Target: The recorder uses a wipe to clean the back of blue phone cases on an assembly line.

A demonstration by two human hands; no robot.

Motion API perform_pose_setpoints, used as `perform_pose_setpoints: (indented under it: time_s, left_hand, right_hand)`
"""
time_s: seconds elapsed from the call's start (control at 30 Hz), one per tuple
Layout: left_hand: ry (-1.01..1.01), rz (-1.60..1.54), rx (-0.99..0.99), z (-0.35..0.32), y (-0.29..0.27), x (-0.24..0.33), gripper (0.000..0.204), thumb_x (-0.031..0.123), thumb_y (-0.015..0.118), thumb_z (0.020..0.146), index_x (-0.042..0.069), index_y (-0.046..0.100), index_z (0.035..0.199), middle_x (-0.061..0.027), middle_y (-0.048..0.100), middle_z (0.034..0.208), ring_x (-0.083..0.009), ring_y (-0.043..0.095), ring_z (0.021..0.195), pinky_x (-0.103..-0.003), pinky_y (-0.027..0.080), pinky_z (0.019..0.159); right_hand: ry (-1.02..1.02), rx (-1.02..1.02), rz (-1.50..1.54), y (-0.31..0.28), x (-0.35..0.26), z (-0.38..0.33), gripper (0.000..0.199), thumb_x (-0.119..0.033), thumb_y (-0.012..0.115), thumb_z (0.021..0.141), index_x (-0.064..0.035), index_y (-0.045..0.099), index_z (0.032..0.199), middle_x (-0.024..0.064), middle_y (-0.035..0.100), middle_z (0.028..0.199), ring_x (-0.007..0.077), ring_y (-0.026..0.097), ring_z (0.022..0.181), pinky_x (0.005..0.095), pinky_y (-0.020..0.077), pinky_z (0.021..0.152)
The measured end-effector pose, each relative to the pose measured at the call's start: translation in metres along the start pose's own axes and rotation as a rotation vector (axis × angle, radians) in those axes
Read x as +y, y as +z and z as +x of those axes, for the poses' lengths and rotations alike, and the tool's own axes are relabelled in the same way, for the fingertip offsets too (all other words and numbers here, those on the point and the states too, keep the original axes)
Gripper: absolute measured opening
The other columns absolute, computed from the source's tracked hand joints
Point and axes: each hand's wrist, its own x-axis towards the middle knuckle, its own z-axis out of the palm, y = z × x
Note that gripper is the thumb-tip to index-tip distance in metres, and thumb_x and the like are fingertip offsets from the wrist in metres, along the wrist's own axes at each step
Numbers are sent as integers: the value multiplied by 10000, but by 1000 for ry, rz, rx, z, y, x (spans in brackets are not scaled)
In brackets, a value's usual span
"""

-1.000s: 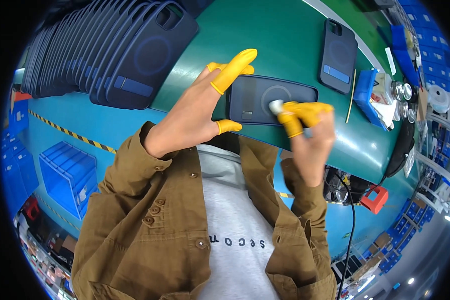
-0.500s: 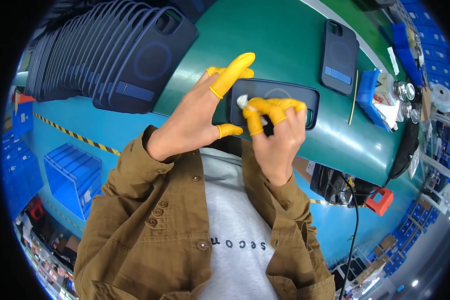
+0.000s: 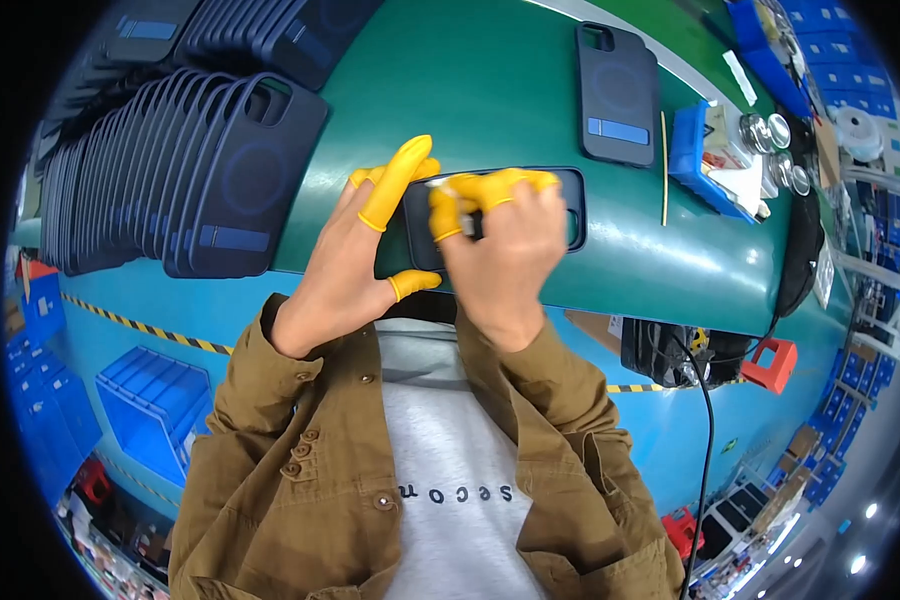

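A dark blue phone case point(image 3: 574, 188) lies open side up on the green table point(image 3: 440, 90), right in front of me. My left hand point(image 3: 342, 262), with yellow finger cots, spans its left end: thumb at the near edge, fingers at the far edge, index finger stretched out. My right hand point(image 3: 510, 250), also in yellow cots, is closed in a pinch over the inside of the case. A small white wad point(image 3: 435, 183), like cloth or tissue, pokes out from its fingertips. The right fingers are blurred and hide much of the case's middle.
A long row of upright phone cases point(image 3: 255, 185) stands at the left, with more behind. Far right lie a single case point(image 3: 618, 88), a thin stick point(image 3: 664, 170), a blue bin point(image 3: 692, 150) and glass jars point(image 3: 758, 132). A blue crate point(image 3: 150, 405) sits on the floor.
The view has shifted, so the table things appear farther left. My right hand has moved over the case, its fingers now near the far edge. The left hand keeps its place on the case.
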Motion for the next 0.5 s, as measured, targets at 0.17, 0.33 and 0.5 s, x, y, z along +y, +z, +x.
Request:
perform_pose_setpoints:
  time_s: [0.17, 0.33, 0.5]
  left_hand:
    - [32, 66, -12, 2, 2, 8, 1073, -7, 871, 609, 76, 349, 1543, -147, 523, 1378, -394, 474, 1179, -444, 399, 1030]
    - [61, 103, -16, -1, 3, 6, 1026, -14, 852, 639, 51, 355, 1534, -176, 485, 1399, -416, 453, 1147, -454, 393, 1012]
    - [66, 102, -27, 0, 2, 7, 1014, -2, 851, 646, 43, 358, 1531, -178, 479, 1406, -420, 450, 1157, -459, 388, 1018]
  right_hand:
    - [229, -6, -307, -44, 57, 12, 229, -97, 811, 683, -62, 594, 748, 102, 590, 801, 312, 543, 789, 448, 431, 669]
    - [441, -156, -204, -75, 51, 1, 177, -53, 806, 682, -16, 681, 802, 104, 658, 761, 277, 602, 730, 392, 476, 663]
    - [730, -104, 92, -95, 45, 5, 113, -10, 789, 741, -1, 727, 835, 96, 693, 719, 212, 626, 674, 338, 490, 642]
